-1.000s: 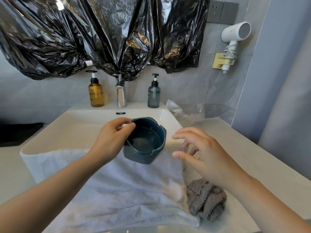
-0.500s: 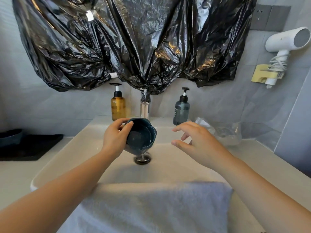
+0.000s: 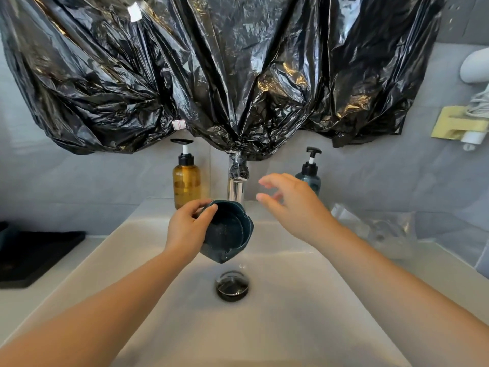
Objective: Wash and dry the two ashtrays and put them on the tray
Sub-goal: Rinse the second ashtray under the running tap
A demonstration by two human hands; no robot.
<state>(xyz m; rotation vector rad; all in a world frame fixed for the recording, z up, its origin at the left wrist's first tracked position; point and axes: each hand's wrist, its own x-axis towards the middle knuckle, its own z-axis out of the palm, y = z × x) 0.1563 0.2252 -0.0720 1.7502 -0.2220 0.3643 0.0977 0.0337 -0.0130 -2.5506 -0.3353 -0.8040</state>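
Observation:
My left hand [image 3: 186,230] grips the rim of a dark blue ashtray [image 3: 229,233], tilted with its opening toward me, over the white sink [image 3: 291,300] just below the chrome faucet [image 3: 236,185]. Specks show inside the ashtray. My right hand [image 3: 289,205] hovers to the right of the faucet with its fingers spread and relaxed, holding nothing. A black tray [image 3: 34,258] lies on the counter at the left; a dark blue edge at the far left [image 3: 4,234] may be a second ashtray, mostly cut off.
An amber pump bottle [image 3: 186,181] and a blue-grey pump bottle [image 3: 309,176] flank the faucet. A black plastic bag [image 3: 211,75] covers the wall above. A clear plastic bag [image 3: 381,233] lies on the right counter. The drain plug [image 3: 232,286] sits mid-basin. A hair dryer [image 3: 476,83] hangs at right.
My left hand has carried the ashtray from above the white towel up to the faucet and tilted it. My right hand has moved forward toward the faucet. The towel has left the view.

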